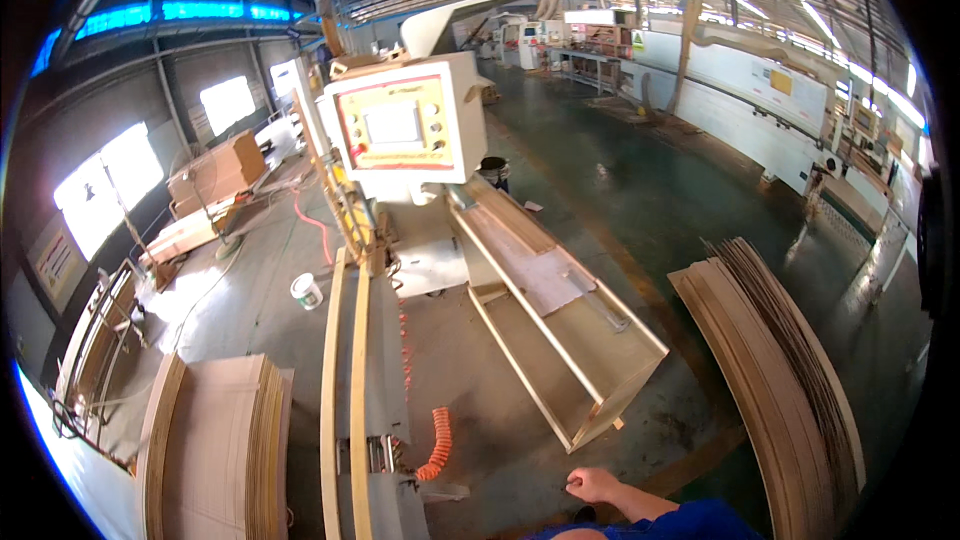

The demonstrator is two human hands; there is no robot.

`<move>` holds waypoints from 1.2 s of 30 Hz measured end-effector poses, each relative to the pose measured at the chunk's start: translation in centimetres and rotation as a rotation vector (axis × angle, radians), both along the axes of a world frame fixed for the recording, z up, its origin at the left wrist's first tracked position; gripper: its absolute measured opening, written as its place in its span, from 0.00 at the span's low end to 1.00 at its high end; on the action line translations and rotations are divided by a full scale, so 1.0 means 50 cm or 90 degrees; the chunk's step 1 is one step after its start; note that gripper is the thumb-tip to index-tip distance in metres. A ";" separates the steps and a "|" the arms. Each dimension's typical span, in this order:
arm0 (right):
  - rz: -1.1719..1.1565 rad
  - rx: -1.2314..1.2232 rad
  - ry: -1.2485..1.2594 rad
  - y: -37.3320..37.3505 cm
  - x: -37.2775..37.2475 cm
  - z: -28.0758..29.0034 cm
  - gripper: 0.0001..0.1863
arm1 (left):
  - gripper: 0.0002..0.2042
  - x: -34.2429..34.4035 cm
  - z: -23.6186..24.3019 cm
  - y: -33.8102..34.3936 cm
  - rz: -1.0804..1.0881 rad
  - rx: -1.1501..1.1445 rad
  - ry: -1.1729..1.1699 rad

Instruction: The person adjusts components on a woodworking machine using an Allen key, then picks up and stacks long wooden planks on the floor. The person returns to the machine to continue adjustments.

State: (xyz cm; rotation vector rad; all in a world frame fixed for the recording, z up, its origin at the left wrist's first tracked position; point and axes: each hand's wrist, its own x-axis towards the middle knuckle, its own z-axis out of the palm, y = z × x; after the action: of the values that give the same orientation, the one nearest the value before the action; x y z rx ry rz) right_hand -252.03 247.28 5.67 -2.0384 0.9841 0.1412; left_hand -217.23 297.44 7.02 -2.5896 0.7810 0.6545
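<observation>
My right hand (595,485) reaches in at the lower edge from a blue sleeve (700,520). Its fingers are curled in, and nothing shows in them. It is apart from everything around it; closest is the near corner of a long, low metal-framed stand (570,430). On that stand lie a pale sheet (545,280) and brown strips (510,220). A sliver of skin shows at the bottom edge, but my left hand cannot be made out.
A white control box (395,125) with a yellow-edged panel stands ahead, above two long wooden rails (343,380). An orange coiled hose (437,445) hangs beside them. Board stacks stand at left (215,440) and right (765,380). A white bucket (306,290) sits on the floor.
</observation>
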 end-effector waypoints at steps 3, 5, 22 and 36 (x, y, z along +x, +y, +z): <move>-0.021 0.024 -0.001 -0.011 -0.047 -0.016 0.23 | 0.26 -0.040 0.047 -0.032 0.031 0.007 -0.047; -0.038 0.035 0.025 -0.031 -0.084 -0.011 0.22 | 0.25 -0.052 0.062 -0.071 0.059 -0.004 -0.084; -0.099 -0.005 -0.002 0.085 -0.067 0.025 0.23 | 0.19 0.004 -0.019 -0.105 0.069 -0.082 -0.177; -0.512 0.089 0.184 0.257 -0.652 -0.300 0.24 | 0.21 -0.023 -0.036 -0.305 -0.143 -0.155 -0.252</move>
State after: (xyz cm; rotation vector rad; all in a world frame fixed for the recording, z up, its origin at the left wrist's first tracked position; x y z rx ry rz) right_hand -284.64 260.15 -9.30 -1.3861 1.8404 0.0675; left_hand -218.39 282.21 5.21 -2.6593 1.0433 -0.0240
